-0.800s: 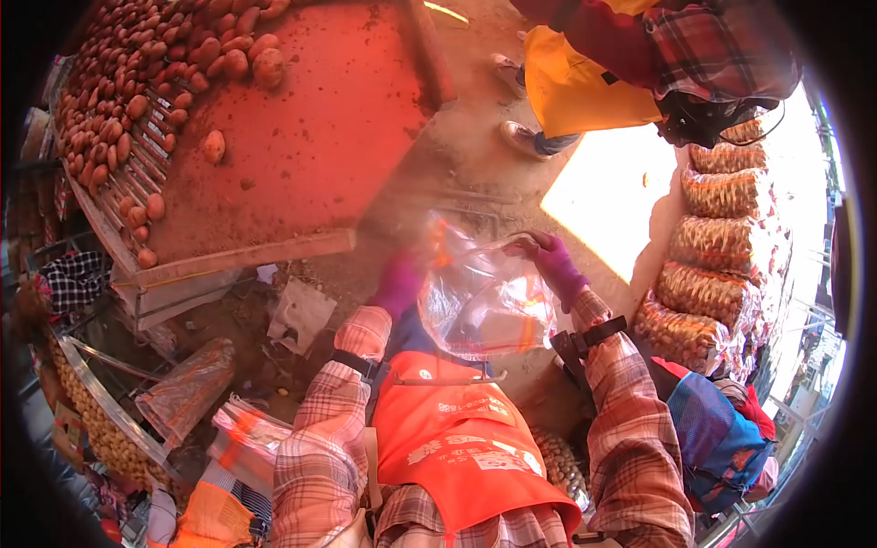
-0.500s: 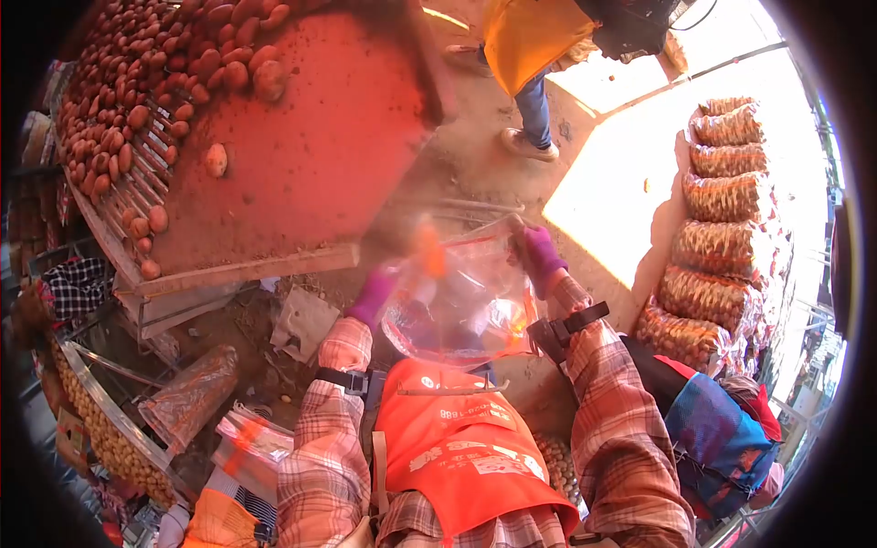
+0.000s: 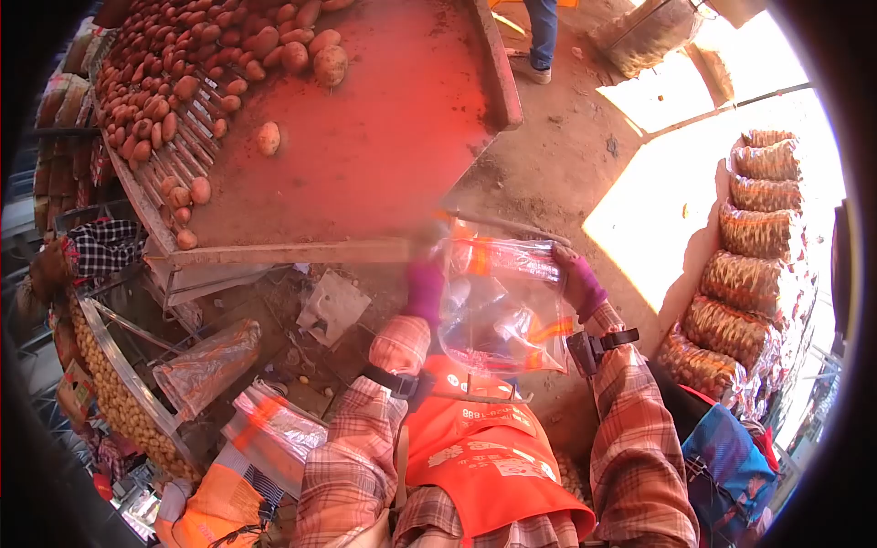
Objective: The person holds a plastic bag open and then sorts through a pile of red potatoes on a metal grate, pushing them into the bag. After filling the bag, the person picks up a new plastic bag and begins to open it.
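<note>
A clear plastic bag [image 3: 498, 315] with orange bands hangs between my two gloved hands, just off the corner of the red sloping tray [image 3: 365, 137]. My left hand [image 3: 425, 283] is at the bag's left edge, beside the tray's front lip; its fingertips are smeared by motion. At the upper right corner, my right hand [image 3: 579, 281] has its fingers closed on the bag's edge. Below the bag is the red apron [image 3: 484, 447] I wear. Reddish potatoes [image 3: 164, 100] crowd the tray's far left, and one potato [image 3: 268, 138] lies alone on the red surface.
Filled bags [image 3: 740, 301] stand in a row on the right. A rolled plastic bundle [image 3: 208, 363] and a stack of flat bags [image 3: 274, 425] are at lower left, near a bin of small round potatoes [image 3: 114, 379]. Another person's leg [image 3: 542, 36] shows at the top.
The view has shifted, so the tray and bags sit farther right. The bag's upper part, with its orange band, now lies spread between my hands. The other person has mostly left the view.
</note>
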A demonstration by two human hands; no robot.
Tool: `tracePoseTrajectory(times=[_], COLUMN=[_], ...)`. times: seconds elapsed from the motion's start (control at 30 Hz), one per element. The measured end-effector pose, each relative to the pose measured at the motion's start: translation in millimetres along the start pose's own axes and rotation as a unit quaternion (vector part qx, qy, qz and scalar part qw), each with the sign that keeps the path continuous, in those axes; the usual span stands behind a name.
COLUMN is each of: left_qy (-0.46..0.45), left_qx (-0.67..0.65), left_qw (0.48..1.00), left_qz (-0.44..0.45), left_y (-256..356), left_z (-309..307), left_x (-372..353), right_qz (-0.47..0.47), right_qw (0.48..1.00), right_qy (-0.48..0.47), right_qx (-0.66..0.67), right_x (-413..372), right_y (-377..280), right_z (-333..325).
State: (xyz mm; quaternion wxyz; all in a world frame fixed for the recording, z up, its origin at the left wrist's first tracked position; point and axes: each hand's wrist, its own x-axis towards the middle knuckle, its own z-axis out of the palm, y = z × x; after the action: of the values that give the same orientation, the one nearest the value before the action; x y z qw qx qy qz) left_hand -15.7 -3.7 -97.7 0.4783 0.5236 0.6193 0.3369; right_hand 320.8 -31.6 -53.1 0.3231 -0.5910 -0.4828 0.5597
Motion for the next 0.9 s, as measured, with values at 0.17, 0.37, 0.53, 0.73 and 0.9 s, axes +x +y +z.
tracePoseTrajectory(times=[0.17,0.37,0.53,0.73,0.9], left_qy=[0.058,0.006,0.043,-0.04,0.032], left_qx=[-0.035,-0.089,-0.324,-0.09,0.221], left_qw=[0.99,0.978,0.885,0.981,0.974], left_qz=[-0.121,-0.191,-0.333,-0.166,-0.031], left_y=[26.5,111.9,114.0,29.3,-37.5], left_z=[13.9,-9.8,-12.2,-33.4,-32.9], left_x=[11.1,28.6,6.0,-23.4,-57.3], right_qz=[-0.084,-0.096,0.241,0.184,0.011], right_qw=[0.898,0.974,0.911,0.948,0.939], right_qy=[-0.074,-0.031,0.065,0.063,0.086], right_qx=[-0.426,-0.204,0.329,0.253,-0.333], right_x=[-34.7,-34.5,-31.6,-29.9,-90.9], right_y=[-5.4,48.5,-65.8,-43.6,-27.7], right_z=[-14.5,-2.2,16.6,17.3,19.5])
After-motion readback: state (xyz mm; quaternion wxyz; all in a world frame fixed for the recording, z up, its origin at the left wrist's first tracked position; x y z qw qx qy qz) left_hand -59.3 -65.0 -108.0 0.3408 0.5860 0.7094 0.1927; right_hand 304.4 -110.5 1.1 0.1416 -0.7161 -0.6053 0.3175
